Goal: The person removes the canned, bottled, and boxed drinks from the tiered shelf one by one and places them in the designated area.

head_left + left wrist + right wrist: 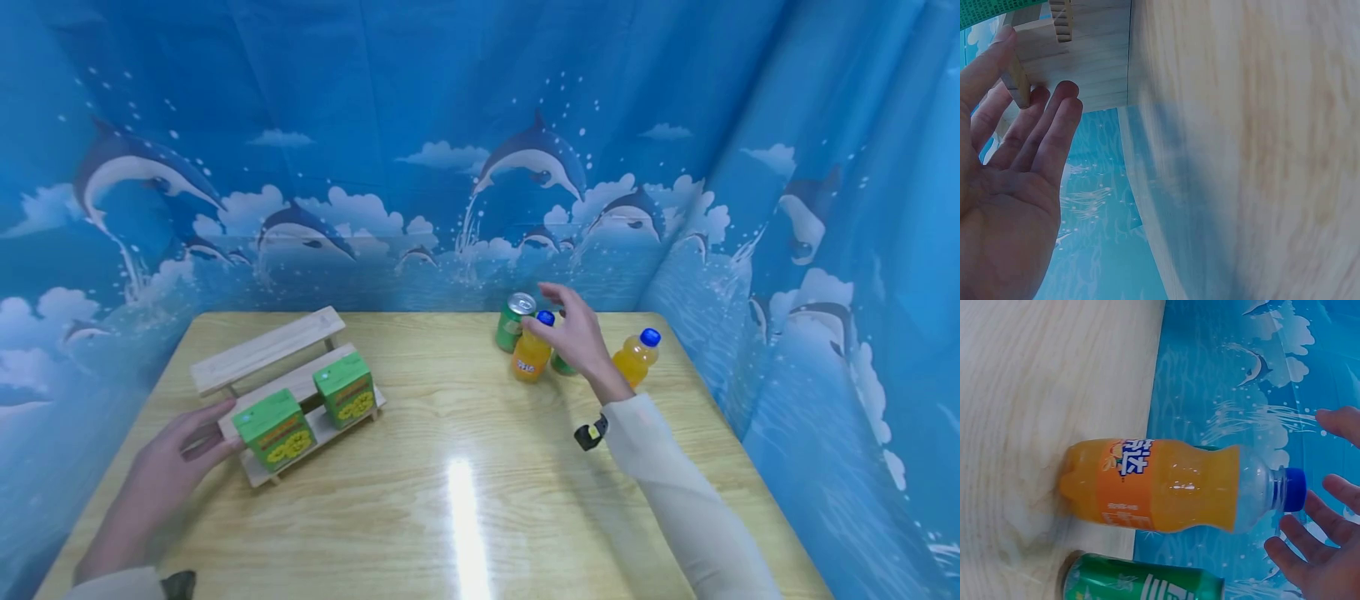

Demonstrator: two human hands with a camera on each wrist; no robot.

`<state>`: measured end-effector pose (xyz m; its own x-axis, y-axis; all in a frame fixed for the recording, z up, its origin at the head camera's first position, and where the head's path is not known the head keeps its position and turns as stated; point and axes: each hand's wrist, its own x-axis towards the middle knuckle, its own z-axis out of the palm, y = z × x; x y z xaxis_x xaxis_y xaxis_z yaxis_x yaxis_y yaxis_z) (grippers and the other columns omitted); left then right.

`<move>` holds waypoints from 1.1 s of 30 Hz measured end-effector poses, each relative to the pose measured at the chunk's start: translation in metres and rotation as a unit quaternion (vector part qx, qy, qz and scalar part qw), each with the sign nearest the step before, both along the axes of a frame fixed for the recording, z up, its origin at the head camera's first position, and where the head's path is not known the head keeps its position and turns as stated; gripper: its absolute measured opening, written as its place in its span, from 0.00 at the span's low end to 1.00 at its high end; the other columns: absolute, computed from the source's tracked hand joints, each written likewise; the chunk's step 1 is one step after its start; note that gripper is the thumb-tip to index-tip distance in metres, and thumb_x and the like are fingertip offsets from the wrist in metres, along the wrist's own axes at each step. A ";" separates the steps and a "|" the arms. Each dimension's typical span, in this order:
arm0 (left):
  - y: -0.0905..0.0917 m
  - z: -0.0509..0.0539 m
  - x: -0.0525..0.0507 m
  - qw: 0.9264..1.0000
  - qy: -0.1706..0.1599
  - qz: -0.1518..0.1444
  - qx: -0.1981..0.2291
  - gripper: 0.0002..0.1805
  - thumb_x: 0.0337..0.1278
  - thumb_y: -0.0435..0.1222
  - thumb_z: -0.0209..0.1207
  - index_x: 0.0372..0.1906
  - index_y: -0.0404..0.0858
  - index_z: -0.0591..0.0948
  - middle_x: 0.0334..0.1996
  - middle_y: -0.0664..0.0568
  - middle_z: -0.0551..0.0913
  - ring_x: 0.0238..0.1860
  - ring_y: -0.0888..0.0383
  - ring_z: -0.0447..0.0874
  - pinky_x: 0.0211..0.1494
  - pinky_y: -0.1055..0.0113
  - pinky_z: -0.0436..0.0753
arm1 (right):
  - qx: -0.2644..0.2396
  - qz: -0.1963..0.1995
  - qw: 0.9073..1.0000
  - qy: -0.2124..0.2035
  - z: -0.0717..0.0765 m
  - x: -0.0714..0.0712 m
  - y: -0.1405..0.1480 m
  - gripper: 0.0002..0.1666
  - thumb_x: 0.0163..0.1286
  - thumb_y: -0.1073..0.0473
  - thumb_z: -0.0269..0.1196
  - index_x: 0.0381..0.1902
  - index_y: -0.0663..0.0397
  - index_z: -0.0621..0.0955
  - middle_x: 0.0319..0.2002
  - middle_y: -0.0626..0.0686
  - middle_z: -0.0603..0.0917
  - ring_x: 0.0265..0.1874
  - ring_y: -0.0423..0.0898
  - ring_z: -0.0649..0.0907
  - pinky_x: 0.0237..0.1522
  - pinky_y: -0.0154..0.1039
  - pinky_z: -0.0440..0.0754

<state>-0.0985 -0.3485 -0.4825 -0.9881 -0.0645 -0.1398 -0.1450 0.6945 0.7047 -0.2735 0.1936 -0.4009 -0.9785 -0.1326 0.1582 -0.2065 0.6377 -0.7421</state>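
At the left end of a small tiered wooden rack (266, 348), my left hand (168, 467) holds the side of the lower shelf, thumb in front and fingers behind. The left wrist view shows the fingers (1041, 134) against the bare wood. Two green boxes with yellow pictures, a left one (276, 429) and a right one (345, 390), stand on that shelf. My right hand (573, 329) hovers with spread fingers by the blue cap of an orange soda bottle (1172, 484). Beside this bottle stands a green can (510, 325); another green can (562, 363) is partly hidden beneath the hand.
A second orange soda bottle (636, 357) stands to the right, its lower part behind my right forearm. The wooden table (420, 517) ends at a blue dolphin-print curtain (420, 167) at the back and sides. A light strip reflects off the tabletop.
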 end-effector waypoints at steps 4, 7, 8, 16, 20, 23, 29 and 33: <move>0.001 0.001 0.001 1.000 0.001 0.000 0.001 0.46 0.77 0.57 0.63 0.87 0.40 0.60 0.82 0.23 0.58 0.73 0.18 0.69 0.69 0.21 0.75 | 0.004 0.005 1.000 0.003 0.004 0.000 -0.003 0.42 0.76 0.44 0.72 0.81 0.46 0.72 0.78 0.54 0.75 0.78 0.58 0.73 0.83 0.63 0.73; 0.001 0.001 0.001 1.000 0.000 0.000 0.003 0.46 0.77 0.57 0.63 0.87 0.40 0.60 0.82 0.23 0.58 0.73 0.19 0.69 0.69 0.23 0.76 | 0.009 0.010 1.000 0.005 0.007 -0.001 -0.006 0.41 0.76 0.44 0.72 0.81 0.46 0.72 0.79 0.54 0.75 0.79 0.58 0.72 0.82 0.64 0.73; 0.001 0.001 0.001 1.000 0.000 -0.001 0.003 0.46 0.77 0.57 0.63 0.87 0.39 0.60 0.82 0.23 0.59 0.73 0.19 0.70 0.70 0.25 0.76 | 0.011 0.011 1.000 0.005 0.008 -0.001 -0.007 0.41 0.76 0.43 0.72 0.81 0.46 0.72 0.79 0.54 0.75 0.79 0.57 0.72 0.82 0.65 0.73; -0.002 0.000 -0.001 1.000 -0.005 -0.002 0.006 0.47 0.77 0.58 0.62 0.87 0.40 0.60 0.82 0.24 0.60 0.73 0.22 0.72 0.69 0.31 0.79 | 0.016 0.022 1.000 0.013 0.016 -0.003 -0.014 0.40 0.77 0.43 0.71 0.81 0.43 0.72 0.79 0.52 0.75 0.79 0.56 0.73 0.81 0.65 0.74; -0.001 -0.002 -0.001 1.000 0.001 -0.002 0.008 0.47 0.77 0.59 0.62 0.87 0.41 0.61 0.81 0.24 0.61 0.72 0.22 0.73 0.68 0.30 0.80 | 0.013 0.032 0.999 0.023 0.020 -0.005 -0.018 0.40 0.77 0.43 0.71 0.80 0.45 0.73 0.78 0.53 0.76 0.77 0.56 0.73 0.80 0.62 0.76; 0.000 -0.002 -0.001 1.000 0.002 -0.003 0.007 0.46 0.77 0.59 0.62 0.87 0.41 0.61 0.81 0.24 0.62 0.72 0.22 0.74 0.68 0.30 0.80 | 0.011 0.040 0.999 0.028 0.021 -0.006 -0.022 0.40 0.77 0.44 0.72 0.80 0.46 0.73 0.77 0.53 0.76 0.76 0.56 0.74 0.79 0.62 0.76; 0.000 0.000 -0.001 1.000 0.001 0.001 0.008 0.46 0.77 0.58 0.62 0.87 0.41 0.61 0.81 0.24 0.62 0.72 0.22 0.73 0.69 0.28 0.79 | 0.004 0.052 0.998 0.037 0.020 -0.007 -0.039 0.41 0.75 0.46 0.73 0.80 0.48 0.73 0.76 0.55 0.77 0.77 0.58 0.75 0.80 0.64 0.76; 0.001 0.001 -0.001 1.000 -0.002 0.001 0.004 0.47 0.77 0.59 0.62 0.87 0.40 0.60 0.81 0.24 0.61 0.72 0.21 0.73 0.68 0.26 0.79 | -0.006 0.067 0.997 0.040 0.020 -0.006 -0.050 0.43 0.75 0.48 0.74 0.81 0.49 0.71 0.77 0.56 0.77 0.78 0.58 0.74 0.80 0.62 0.75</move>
